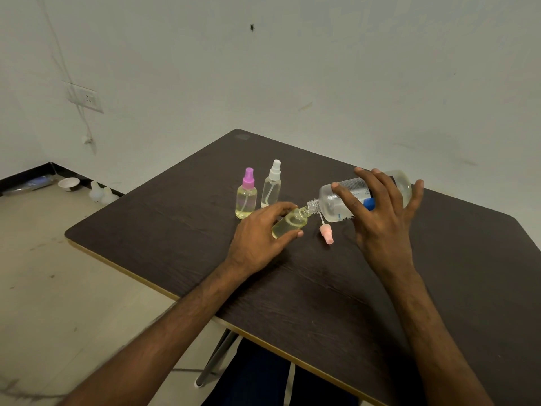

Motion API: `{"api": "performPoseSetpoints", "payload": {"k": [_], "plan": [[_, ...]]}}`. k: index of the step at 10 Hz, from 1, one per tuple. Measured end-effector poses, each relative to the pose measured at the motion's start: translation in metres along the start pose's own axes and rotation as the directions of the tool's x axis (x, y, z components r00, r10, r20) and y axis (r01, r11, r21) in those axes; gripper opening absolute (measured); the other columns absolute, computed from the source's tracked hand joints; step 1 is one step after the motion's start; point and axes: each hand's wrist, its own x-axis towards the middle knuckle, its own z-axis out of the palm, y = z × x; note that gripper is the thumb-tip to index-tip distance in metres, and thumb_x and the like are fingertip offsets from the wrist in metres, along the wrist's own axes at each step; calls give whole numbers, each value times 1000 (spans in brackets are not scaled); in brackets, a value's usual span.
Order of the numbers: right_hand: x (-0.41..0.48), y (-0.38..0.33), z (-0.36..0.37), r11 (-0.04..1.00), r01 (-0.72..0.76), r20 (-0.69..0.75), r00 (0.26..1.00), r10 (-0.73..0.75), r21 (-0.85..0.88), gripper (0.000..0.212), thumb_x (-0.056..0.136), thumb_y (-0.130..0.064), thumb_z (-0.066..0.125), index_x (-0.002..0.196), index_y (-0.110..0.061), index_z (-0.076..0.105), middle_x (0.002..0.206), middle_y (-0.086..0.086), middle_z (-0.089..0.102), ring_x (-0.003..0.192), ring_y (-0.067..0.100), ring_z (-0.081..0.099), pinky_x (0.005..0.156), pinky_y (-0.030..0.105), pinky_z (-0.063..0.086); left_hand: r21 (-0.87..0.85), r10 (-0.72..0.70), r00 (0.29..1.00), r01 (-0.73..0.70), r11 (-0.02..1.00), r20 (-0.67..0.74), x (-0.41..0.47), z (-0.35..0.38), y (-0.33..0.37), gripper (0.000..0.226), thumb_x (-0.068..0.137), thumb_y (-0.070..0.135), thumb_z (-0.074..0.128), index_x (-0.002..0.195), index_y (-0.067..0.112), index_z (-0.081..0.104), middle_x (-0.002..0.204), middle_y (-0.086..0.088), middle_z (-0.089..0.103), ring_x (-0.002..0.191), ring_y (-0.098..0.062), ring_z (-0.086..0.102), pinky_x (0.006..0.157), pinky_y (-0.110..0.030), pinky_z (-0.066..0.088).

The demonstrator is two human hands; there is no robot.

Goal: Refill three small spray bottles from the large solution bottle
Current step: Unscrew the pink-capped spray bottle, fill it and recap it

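Head view. The left hand (260, 232) grips the uncapped spray bottle (288, 223), tilted so that its mouth meets the neck of the large solution bottle (330, 200). The right hand (380, 221) clasps that bottle with spread fingers, tipped near level to pour. The pink spray head (326, 234) lies on the bench (175, 230) just beside. The purple-capped bottle (246, 199) and the white-capped bottle (271, 187) stand upright behind, clear of the pour.

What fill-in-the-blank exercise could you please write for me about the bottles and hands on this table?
The left hand grips an open small bottle while the right hand tilts the ____ solution bottle toward it.
The loose sprayer lying on the table is ____.
The purple-topped bottle stands ____ of the white-topped bottle.
Missing words: large; pink; left.
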Motion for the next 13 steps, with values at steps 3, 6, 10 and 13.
{"api": "performPoseSetpoints", "payload": {"k": [3, 6, 10, 13], "plan": [[3, 1, -2, 1000, 26, 17, 1000, -26, -14, 82, 70, 4, 81, 140, -30, 54, 147, 14, 45, 140, 32, 34, 116, 58, -12, -3, -2, 1000, 2, 1000, 1, 0, -1, 0, 48, 81, 41, 79, 124, 24, 64, 112, 12, 71, 100, -3, 66, 86, -34, 58], [5, 4, -5, 998, 65, 42, 997, -64, -20, 81, 70, 6, 78, 139, -29, 55, 148, 15, 45, 140, 33, 34, 116, 59, -12, -1, -1, 1000, 1, 1000, 8, 0, 1, -1, 49, 81, 41, 79, 125, 23, 64, 113, 11, 71, 100, -5, 67, 87, -35, 58], [15, 9, -6, 989, 147, 58, 988, -146, -13, 84, 69, 8, 75, 140, -30, 53, 149, 15, 43, 141, 33, 33, 111, 72, 5, -5, -10, 1000, 10, 1000, 1, 0, 0, -1, 48, 81, 40, 79, 124, 24, 64, 113, 11, 71, 100, -4, 66, 87, -34, 58], [18, 12, -5, 984, 175, 63, 983, -174, -16, 83, 70, 8, 75, 140, -31, 52, 150, 15, 43, 141, 33, 34, 111, 72, 5, -5, -10, 1000, 10, 1000, 2, 0, 1, -2, 49, 82, 43, 78, 124, 25, 63, 112, 12, 71, 99, -4, 66, 85, -35, 58]]}}
